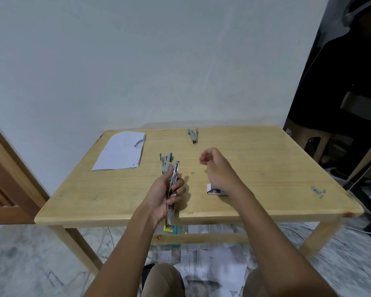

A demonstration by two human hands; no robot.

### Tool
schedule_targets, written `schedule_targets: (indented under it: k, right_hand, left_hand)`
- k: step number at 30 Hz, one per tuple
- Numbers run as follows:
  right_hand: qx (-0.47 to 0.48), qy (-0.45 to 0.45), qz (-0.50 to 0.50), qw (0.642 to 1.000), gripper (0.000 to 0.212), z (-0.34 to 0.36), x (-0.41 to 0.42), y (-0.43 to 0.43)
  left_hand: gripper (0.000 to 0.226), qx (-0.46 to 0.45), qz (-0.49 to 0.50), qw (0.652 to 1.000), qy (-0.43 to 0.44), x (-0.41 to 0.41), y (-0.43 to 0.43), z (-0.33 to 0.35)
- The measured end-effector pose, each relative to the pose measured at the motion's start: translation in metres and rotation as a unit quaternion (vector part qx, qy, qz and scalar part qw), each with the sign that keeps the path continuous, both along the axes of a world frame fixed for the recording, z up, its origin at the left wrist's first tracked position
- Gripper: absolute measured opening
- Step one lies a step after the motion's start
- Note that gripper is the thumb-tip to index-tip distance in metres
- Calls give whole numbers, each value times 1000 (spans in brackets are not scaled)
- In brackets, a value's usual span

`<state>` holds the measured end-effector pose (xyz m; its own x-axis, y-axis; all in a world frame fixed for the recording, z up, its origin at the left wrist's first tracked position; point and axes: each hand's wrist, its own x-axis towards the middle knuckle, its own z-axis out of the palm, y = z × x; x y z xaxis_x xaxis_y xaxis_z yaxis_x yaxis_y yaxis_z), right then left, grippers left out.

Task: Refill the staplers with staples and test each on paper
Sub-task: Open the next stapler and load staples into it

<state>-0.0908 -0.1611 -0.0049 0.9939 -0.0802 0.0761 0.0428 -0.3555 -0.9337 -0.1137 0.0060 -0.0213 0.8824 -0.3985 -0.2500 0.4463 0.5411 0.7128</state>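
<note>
My left hand grips the opened stapler over the table's near edge; my right hand hovers loosely curled, empty. The staple box lies under that wrist, contents unclear.

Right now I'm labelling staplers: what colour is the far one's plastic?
Blue on the far stapler, head view.
</note>
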Motion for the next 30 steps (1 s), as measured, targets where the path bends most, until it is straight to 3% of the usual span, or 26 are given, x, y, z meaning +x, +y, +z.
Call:
schedule_targets:
  k: [3, 9, 13, 18, 21, 25, 30]
  right_hand:
    - [-172, 36, 71, 982, 35, -3, 18, -1]
    - [-299, 72, 133, 942, 39, -12, 41, 15]
    - [-251, 29, 130, 959, 34, -2, 36, 3]
    - [-161, -47, 27, 985, 23, 26, 14, -36]
    - [-204, -37, 19, 978, 14, 35, -4, -60]
    - [-323, 54, 100, 940, 7, 31, -18, -70]
    - [-427, 74, 146, 889, 19, 22, -18, -59]
  left_hand:
    - [37, -31, -2, 999, 5, 5, 1, -4]
    - [35, -80, -10, 996, 29, 12, 5, -11]
    - [33, -97, -11, 994, 42, 15, 6, -13]
    - [30, -102, -12, 994, 46, 18, 7, -16]
    - [31, -102, -16, 993, 50, 19, 7, -17]
    - [31, -99, -17, 994, 50, 21, 8, -20]
    - [31, -106, -16, 993, 50, 22, 8, -22]
